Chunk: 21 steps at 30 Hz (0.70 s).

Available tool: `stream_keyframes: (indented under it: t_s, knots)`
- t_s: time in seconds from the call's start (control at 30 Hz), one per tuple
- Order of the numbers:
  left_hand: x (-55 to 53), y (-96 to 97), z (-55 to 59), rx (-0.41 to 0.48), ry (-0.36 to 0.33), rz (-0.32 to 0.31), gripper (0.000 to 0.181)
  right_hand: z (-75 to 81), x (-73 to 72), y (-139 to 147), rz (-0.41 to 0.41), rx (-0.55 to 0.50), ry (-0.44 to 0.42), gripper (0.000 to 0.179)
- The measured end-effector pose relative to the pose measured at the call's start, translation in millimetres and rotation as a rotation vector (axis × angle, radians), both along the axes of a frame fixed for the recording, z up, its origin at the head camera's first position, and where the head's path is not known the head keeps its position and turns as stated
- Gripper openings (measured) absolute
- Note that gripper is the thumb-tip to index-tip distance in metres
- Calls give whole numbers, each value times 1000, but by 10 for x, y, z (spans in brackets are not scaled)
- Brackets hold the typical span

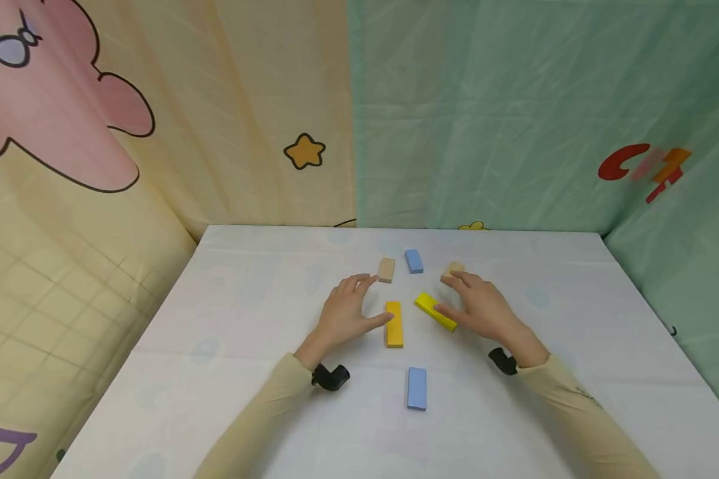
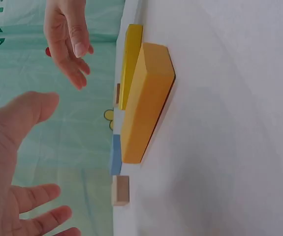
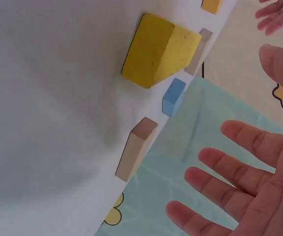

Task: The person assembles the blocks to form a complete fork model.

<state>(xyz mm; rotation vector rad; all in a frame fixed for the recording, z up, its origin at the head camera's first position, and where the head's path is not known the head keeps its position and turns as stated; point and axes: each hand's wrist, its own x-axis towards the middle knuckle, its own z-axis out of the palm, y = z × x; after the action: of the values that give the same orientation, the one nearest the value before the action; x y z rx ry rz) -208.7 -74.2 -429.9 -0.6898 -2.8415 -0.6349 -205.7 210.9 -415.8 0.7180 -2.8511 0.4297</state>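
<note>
My left hand hovers left of an orange-yellow block, thumb and fingers spread, holding nothing. In the left wrist view that block lies flat, apart from the fingers. My right hand hangs above the right end of a bright yellow block, which lies at a slant. In the right wrist view its fingers are spread, with a gap to the yellow block. A plain wooden block is partly hidden behind the right fingertips. Another plain wooden block lies beyond the left fingertips.
One blue block lies at the back between the wooden ones. Another blue block lies nearer, between the forearms. Everything is on a white-covered table, with printed curtains behind and at both sides.
</note>
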Motion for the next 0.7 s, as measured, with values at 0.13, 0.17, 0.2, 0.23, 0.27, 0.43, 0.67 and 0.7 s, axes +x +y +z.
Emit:
stream_keyframes:
  t_s: [0.13, 0.17, 0.2, 0.23, 0.27, 0.43, 0.67, 0.7]
  knots:
    - [15, 94, -59, 13, -35, 25, 71, -34, 4, -55, -25, -13, -63, 59]
    - [17, 116, -73, 10, -50, 32, 70, -42, 6, -67, -32, -14, -77, 58]
    - [20, 136, -91, 7, -65, 39, 69, -50, 9, -79, -38, -15, -92, 57]
    - [22, 157, -108, 5, -77, 45, 69, -54, 12, -90, -45, -17, -105, 56]
    - [24, 176, -127, 2, -89, 52, 69, -60, 13, -98, -49, -20, -116, 55]
    - [51, 277, -232, -13, -115, 91, 69, -80, 18, -126, -64, -24, -147, 50]
    - [94, 397, -313, -74, -88, 146, 80, -110, 29, -146, -66, 8, -176, 46]
    - [94, 411, -312, -80, -88, 148, 81, -118, 27, -148, -67, 11, -180, 45]
